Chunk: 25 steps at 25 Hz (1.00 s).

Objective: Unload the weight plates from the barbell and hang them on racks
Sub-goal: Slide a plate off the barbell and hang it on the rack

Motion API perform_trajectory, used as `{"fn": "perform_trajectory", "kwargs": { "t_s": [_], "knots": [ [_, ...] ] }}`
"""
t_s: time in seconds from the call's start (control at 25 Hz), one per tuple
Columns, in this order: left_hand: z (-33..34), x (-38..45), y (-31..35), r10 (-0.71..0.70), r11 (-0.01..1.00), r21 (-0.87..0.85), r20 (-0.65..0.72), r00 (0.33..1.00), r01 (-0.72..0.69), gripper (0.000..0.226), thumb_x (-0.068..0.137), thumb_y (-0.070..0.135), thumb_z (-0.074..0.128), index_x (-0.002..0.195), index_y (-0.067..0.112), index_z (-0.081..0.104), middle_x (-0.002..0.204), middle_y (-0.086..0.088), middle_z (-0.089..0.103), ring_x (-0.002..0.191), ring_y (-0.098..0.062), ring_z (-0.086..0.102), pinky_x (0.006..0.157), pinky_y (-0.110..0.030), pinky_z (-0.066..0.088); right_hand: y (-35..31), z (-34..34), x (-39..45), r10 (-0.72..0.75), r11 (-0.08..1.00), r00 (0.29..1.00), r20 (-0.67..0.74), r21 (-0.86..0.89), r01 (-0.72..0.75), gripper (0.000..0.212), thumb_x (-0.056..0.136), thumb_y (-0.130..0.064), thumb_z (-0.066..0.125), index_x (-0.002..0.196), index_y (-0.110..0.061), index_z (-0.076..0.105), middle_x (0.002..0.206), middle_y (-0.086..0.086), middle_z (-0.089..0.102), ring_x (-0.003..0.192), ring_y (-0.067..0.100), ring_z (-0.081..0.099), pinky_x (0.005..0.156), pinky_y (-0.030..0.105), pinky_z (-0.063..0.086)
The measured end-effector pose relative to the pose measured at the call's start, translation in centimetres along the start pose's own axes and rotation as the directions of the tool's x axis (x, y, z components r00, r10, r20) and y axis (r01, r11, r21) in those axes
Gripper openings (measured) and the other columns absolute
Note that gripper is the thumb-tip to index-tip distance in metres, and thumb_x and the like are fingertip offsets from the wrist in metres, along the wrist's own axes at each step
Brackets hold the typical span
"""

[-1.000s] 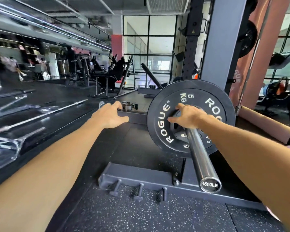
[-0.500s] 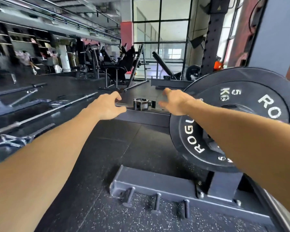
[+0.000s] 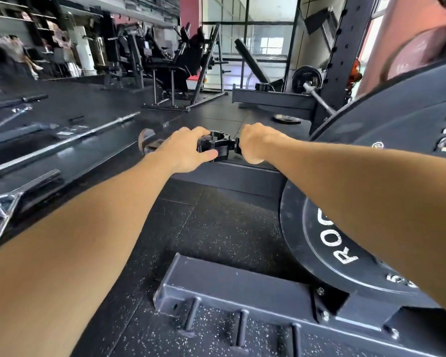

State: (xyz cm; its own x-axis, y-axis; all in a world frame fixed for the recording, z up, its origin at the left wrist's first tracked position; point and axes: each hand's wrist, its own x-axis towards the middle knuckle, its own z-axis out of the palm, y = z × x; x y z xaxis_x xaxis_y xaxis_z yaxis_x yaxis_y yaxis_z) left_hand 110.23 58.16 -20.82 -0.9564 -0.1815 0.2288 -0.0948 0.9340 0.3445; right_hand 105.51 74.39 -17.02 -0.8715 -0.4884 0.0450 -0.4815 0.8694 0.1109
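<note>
Matt rubber plate (image 3: 350, 191) — speckled floor (image 3: 216, 228)

Two bare forearms reach in from the bottom edge, no sleeves, watch, bracelet or gloves on them; left hand (image 3: 184, 150) and right hand (image 3: 255, 144) are bare as well, no rings visible on the fingers (image 3: 204, 131) that show

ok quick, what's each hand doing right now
Left hand: grips the black collar clamp.
Right hand: curled at the clamp's right end, apparently gripping its lever.
</note>
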Motion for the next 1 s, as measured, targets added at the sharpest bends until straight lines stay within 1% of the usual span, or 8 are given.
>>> {"fn": "perform_trajectory", "kwargs": {
  "t_s": [0.16,0.36,0.48,0.56,0.72,0.8,0.88,1.0],
  "knots": [
    [2.1,1.5,-0.2,-0.018,0.998,-0.062,-0.017,1.0,0.017,0.037,0.094,0.034,0.065,0.126,0.017,0.058,0.113,-0.015,0.061,0.093,-0.032,0.055,0.078,-0.034,0.041,0.0,1.1,1.8,0.022,0.999,0.999,-0.032,0.024,-0.021,0.014,0.085,0.008,0.047,0.088,-0.005,0.046,0.07,0.006,0.04,0.077,0.027,0.049,0.069,0.033,0.041],
    [2.5,0.3,-1.6,0.031,1.0,0.003,-0.005,1.0,-0.031,0.021,0.089,0.016,0.072,0.105,0.011,0.059,0.089,-0.005,0.048,0.084,-0.029,0.049,0.066,-0.032,0.034,-0.1,2.8,2.1,0.072,0.997,0.997,-0.04,0.029,-0.071,0.016,0.088,0.007,0.049,0.093,-0.008,0.051,0.081,0.005,0.049,0.082,0.027,0.054,0.068,0.033,0.043],
    [2.0,-1.6,-2.2,0.097,0.995,-0.042,0.085,0.992,-0.093,0.02,0.093,0.009,0.064,0.113,0.01,0.058,0.08,0.001,0.042,0.076,-0.019,0.05,0.054,-0.029,0.03,-0.1,2.5,1.1,0.041,0.997,0.998,-0.041,-0.06,-0.043,0.015,0.097,-0.009,0.053,0.111,-0.006,0.058,0.092,0.006,0.049,0.095,0.029,0.059,0.068,0.035,0.044],
    [1.7,-3.4,-2.6,0.124,0.992,-0.049,0.101,0.987,-0.119,0.022,0.094,0.011,0.063,0.115,0.012,0.058,0.083,0.001,0.043,0.069,-0.011,0.043,0.057,-0.029,0.031,-0.4,2.3,-0.3,0.007,0.993,0.999,-0.038,-0.119,-0.012,0.022,0.1,-0.02,0.052,0.117,-0.007,0.059,0.097,0.007,0.054,0.1,0.029,0.06,0.069,0.036,0.043],
    [-0.9,-7.1,-2.2,0.123,0.99,-0.084,0.077,0.989,-0.116,0.015,0.095,0.011,0.062,0.109,0.016,0.057,0.085,-0.002,0.045,0.071,-0.019,0.042,0.067,-0.033,0.034,-1.7,1.5,-3.9,-0.052,0.985,0.995,-0.08,-0.171,0.038,0.025,0.103,-0.023,0.047,0.118,-0.008,0.059,0.112,0.007,0.061,0.106,0.03,0.061,0.07,0.034,0.04],
    [-2.3,-9.0,-1.6,0.103,0.991,-0.089,0.058,0.993,-0.098,0.012,0.096,0.012,0.061,0.105,0.019,0.057,0.082,0.0,0.045,0.071,-0.017,0.043,0.085,-0.039,0.037,-2.0,0.9,-5.8,-0.063,0.981,0.991,-0.115,-0.188,0.04,0.022,0.102,-0.018,0.048,0.12,-0.009,0.057,0.112,0.007,0.061,0.106,0.03,0.061,0.068,0.034,0.039],
    [-3.6,-11.5,-0.5,0.107,0.991,-0.084,0.027,0.994,-0.104,0.014,0.096,0.012,0.06,0.107,0.02,0.059,0.078,0.002,0.045,0.065,-0.006,0.042,0.107,-0.051,0.028,-2.2,0.1,-8.7,-0.064,0.976,0.987,-0.149,-0.214,0.031,0.024,0.1,-0.014,0.05,0.124,-0.011,0.054,0.111,0.006,0.061,0.104,0.029,0.062,0.065,0.034,0.037],
    [-5.3,-15.9,1.6,0.141,0.986,-0.09,-0.015,0.99,-0.142,0.017,0.096,0.011,0.061,0.111,0.019,0.061,0.08,0.003,0.046,0.068,-0.004,0.041,0.113,-0.052,0.022,-2.4,-1.2,-13.7,-0.074,0.965,0.978,-0.196,-0.261,0.021,0.031,0.098,-0.011,0.052,0.129,-0.015,0.049,0.106,0.004,0.062,0.098,0.027,0.063,0.06,0.033,0.036]
  ]
}}
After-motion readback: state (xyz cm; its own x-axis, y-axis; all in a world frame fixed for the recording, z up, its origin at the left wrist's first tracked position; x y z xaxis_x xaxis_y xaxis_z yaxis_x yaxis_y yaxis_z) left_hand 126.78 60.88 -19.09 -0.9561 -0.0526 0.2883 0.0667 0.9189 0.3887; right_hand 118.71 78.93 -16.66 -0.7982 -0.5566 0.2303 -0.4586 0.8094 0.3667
